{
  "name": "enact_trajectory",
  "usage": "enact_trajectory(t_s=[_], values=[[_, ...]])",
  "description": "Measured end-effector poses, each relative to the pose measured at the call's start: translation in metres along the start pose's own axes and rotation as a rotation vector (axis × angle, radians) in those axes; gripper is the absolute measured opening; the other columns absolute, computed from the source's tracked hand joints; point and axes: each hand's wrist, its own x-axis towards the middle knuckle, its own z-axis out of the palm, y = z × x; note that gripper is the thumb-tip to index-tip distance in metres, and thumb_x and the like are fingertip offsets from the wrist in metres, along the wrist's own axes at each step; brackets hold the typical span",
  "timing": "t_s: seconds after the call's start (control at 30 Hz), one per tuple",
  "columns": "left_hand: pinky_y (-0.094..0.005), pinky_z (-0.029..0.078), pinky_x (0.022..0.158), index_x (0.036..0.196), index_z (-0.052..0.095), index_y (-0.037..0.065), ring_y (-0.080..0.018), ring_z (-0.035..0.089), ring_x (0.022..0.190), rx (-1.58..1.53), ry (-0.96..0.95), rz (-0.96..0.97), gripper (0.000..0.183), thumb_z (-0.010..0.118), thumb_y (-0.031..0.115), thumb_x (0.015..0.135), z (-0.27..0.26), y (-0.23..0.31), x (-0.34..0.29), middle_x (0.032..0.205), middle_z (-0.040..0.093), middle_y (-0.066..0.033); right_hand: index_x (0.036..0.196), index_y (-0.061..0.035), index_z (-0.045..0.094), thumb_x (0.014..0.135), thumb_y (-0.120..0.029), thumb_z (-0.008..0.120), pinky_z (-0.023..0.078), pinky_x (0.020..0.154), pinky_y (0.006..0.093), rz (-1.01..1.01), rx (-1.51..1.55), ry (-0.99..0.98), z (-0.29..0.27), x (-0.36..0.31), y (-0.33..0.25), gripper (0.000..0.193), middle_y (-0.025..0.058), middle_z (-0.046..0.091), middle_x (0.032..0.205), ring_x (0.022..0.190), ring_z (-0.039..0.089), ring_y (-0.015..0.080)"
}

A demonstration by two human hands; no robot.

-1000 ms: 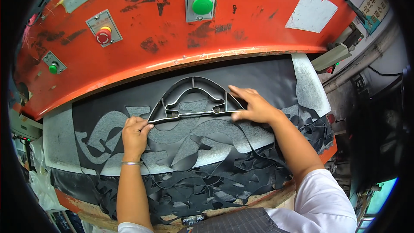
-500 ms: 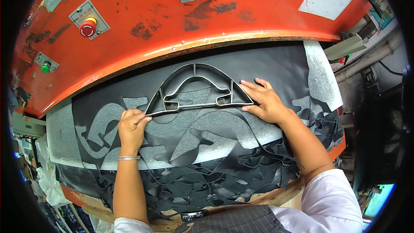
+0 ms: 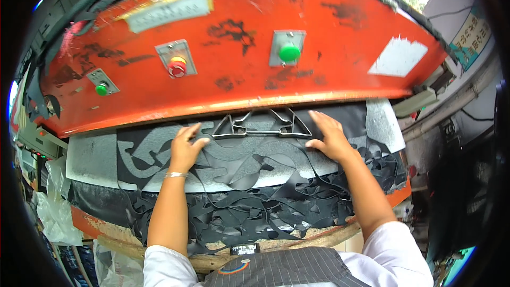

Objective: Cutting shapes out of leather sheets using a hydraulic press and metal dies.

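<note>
A metal cutting die (image 3: 260,133) with a straight near edge and inner walls lies on a black leather-like sheet (image 3: 348,119). Its far curve is hidden beneath the orange beam. My left hand (image 3: 186,150) is just off the die's left corner, fingers apart and holding nothing. Beyond the right corner, my right hand (image 3: 330,137) hovers open, thumb toward the die. Between and below my hands, cut-out gaps in the sheet expose the grey-white board (image 3: 90,151) underneath.
The orange machine beam (image 3: 234,87) spans the far side, carrying a green button (image 3: 289,52), a red knob (image 3: 177,67) and a smaller green button (image 3: 102,89). Tangled black scraps (image 3: 265,210) pile along the near edge. A clear plastic bag (image 3: 56,202) hangs at left.
Both hands have let go of the die and their fingers have spread. The view has tilted up, showing more of the beam, which now covers the die's far part.
</note>
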Motion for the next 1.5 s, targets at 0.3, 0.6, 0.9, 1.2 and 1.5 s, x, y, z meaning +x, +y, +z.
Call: enact_trajectory(t_s=[0.3, 0.6, 0.9, 1.2, 1.5], values=[[-0.0308, 0.046, 0.074, 0.088, 0.064, -0.002, -0.0164, 0.057, 0.076, -0.003, 0.996, 0.18, 0.037, 0.047, 0.028, 0.101, -0.181, 0.001, -0.026, 0.083, 0.062, -0.0075, 0.113, -0.0029, 0.053, 0.081, -0.016, 0.075, 0.049, 0.064, 0.0285, -0.045, 0.564, 0.481, -0.072, 0.002, -0.145, 0.04, 0.0078, 0.062, 0.079, 0.069, 0.06, 0.0176], [-0.0334, 0.039, 0.061, 0.072, 0.048, 0.0, -0.0209, 0.046, 0.064, 0.203, 0.58, 0.27, 0.037, 0.047, 0.024, 0.1, -0.224, 0.024, -0.107, 0.068, 0.048, -0.0086, 0.088, -0.0029, 0.055, 0.084, -0.014, 0.07, 0.048, 0.059, 0.0335, -0.155, 0.45, 0.656, -0.048, -0.064, -0.168, 0.019, 0.0107, 0.059, 0.069, 0.06, 0.057, 0.0247], [-0.0382, 0.048, 0.062, 0.075, 0.071, 0.007, -0.03, 0.06, 0.069, 0.139, -0.121, 0.091, 0.015, 0.07, 0.02, 0.08, -0.073, 0.065, -0.354, 0.073, 0.063, -0.0113, 0.12, -0.004, 0.056, 0.07, -0.044, 0.075, 0.047, 0.086, 0.0389, -0.301, 0.044, -0.364, 0.014, -0.3, -0.157, 0.067, 0.011, 0.058, 0.112, 0.105, 0.055, 0.0304], [-0.0431, 0.045, 0.063, 0.062, 0.062, 0.003, -0.033, 0.055, 0.072, 0.387, 0.075, 0.075, 0.02, 0.065, 0.018, 0.074, -0.033, 0.077, -0.369, 0.07, 0.058, -0.0129, 0.098, -0.0035, 0.06, 0.061, -0.017, 0.078, 0.049, 0.079, 0.0381, -0.226, -0.053, -0.225, 0.022, -0.306, -0.153, 0.044, 0.0108, 0.056, 0.094, 0.094, 0.055, 0.0297], [-0.0403, 0.044, 0.055, 0.055, 0.055, 0.008, -0.0291, 0.053, 0.064, 0.462, 0.116, 0.04, 0.019, 0.068, 0.017, 0.066, -0.031, 0.077, -0.349, 0.064, 0.054, -0.0062, 0.101, -0.004, 0.064, 0.082, -0.019, 0.064, 0.051, 0.078, 0.045, -0.431, -0.033, -0.395, -0.051, -0.101, -0.121, 0.024, 0.0175, 0.064, 0.087, 0.085, 0.062, 0.0365]])
